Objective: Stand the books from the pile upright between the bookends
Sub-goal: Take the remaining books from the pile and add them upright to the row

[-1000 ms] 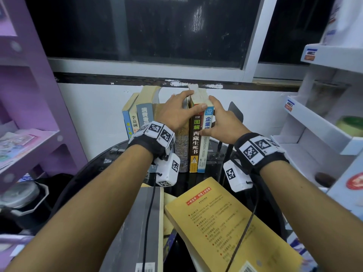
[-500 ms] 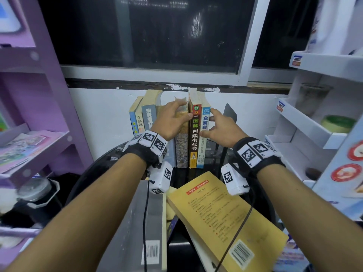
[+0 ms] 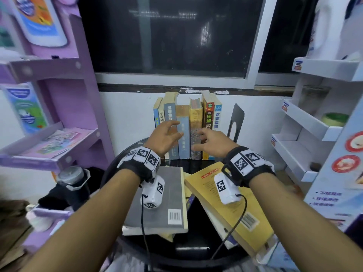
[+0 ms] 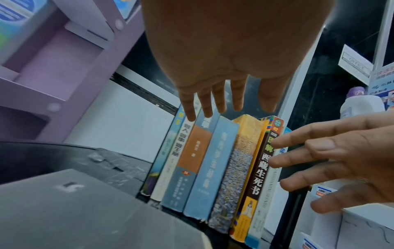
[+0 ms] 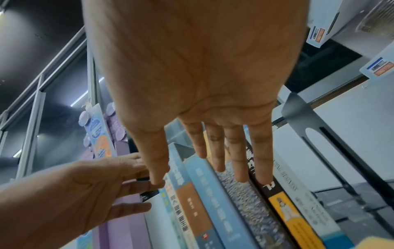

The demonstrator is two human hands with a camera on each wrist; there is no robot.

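Several books [image 3: 186,126] stand upright in a row at the back of the round black table [image 3: 196,250]. A black bookend [image 3: 236,120] stands a small gap to their right; no left bookend shows. My left hand [image 3: 170,132] hovers in front of the blue spines [image 4: 213,160], fingers spread and holding nothing. My right hand [image 3: 204,140] is open too, in front of the mottled and black spines [image 5: 245,193]. The pile lies flat under my wrists: a grey book [image 3: 163,205] on the left, a yellow book [image 3: 225,205] on the right, more books beneath them.
A purple shelf unit [image 3: 59,134] stands close on the left with a lidded container [image 3: 68,177] below it. White display shelves [image 3: 306,124] crowd the right side. A white wall and a dark window are right behind the row.
Both hands have let go of the tops of the upright books and dropped back toward me, now open in front of the spines. The row stands by itself.
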